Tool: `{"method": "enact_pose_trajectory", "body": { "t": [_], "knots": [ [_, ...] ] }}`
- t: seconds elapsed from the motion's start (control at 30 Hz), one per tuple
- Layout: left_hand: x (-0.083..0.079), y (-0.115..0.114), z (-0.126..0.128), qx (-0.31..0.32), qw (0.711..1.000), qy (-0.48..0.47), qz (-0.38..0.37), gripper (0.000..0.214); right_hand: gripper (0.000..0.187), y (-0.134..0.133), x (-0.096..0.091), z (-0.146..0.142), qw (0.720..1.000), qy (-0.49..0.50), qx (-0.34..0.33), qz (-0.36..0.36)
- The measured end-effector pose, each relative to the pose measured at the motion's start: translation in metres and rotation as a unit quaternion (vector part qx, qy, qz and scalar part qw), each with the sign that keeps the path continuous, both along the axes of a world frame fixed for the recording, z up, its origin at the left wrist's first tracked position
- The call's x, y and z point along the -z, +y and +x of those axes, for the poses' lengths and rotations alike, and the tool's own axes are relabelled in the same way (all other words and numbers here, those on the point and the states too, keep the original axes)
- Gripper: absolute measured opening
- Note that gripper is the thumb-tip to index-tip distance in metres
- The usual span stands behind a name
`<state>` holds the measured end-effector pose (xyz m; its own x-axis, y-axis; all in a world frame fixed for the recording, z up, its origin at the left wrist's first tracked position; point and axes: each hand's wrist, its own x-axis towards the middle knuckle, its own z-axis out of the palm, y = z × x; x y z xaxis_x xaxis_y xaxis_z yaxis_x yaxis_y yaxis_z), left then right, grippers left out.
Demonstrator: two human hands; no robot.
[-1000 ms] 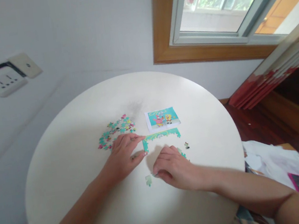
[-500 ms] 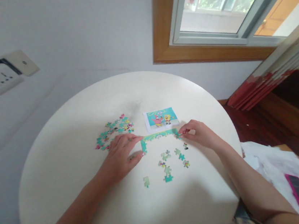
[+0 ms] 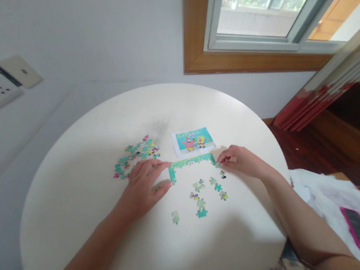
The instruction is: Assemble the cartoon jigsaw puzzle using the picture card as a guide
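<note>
The joined border strip (image 3: 191, 162) lay in the middle of the bench (image 3: 80, 235), on the near side of the picture card (image 3: 193, 141). The left hand (image 3: 143, 187) lay flat with its fingers spread, index and thumb bracing the strip's left corner. The right hand (image 3: 240, 162) had its fingers pressed together, pinching the right end. The step looked like seating that corner. Adding one of the loose pieces (image 3: 203, 191) would call for freeing a hand.

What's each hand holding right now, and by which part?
Left hand rests fingertips on the left corner of the joined puzzle strip. Right hand pinches at the strip's right end; whether its grip is on the strip or a loose piece cannot be told.
</note>
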<state>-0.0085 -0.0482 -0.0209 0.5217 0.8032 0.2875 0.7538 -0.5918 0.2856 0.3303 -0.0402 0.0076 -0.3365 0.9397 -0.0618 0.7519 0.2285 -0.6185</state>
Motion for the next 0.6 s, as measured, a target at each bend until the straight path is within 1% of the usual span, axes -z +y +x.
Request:
{"method": "enact_pose_trajectory", "body": {
  "t": [0.17,0.27,0.43,0.6],
  "knots": [
    [-0.0003,-0.0005,0.0005,-0.004,1.0,-0.002,-0.003,0.042,0.02,0.0003,0.0018,0.0043,0.999,0.027,0.023,-0.006],
    [-0.0001,-0.0003,0.0003,-0.003,1.0,-0.008,-0.007,0.042,0.021,0.0001,0.0025,0.0039,0.998,0.052,0.023,-0.014],
    [0.0006,0.0004,-0.0003,-0.001,1.0,-0.007,-0.003,0.041,0.02,-0.0003,0.0027,0.0025,0.997,0.061,0.022,-0.03],
    [-0.0002,-0.0003,0.0004,-0.006,1.0,-0.008,-0.007,0.041,0.022,-0.0012,0.0016,0.0018,0.997,0.062,0.029,-0.024]
  ]
}}
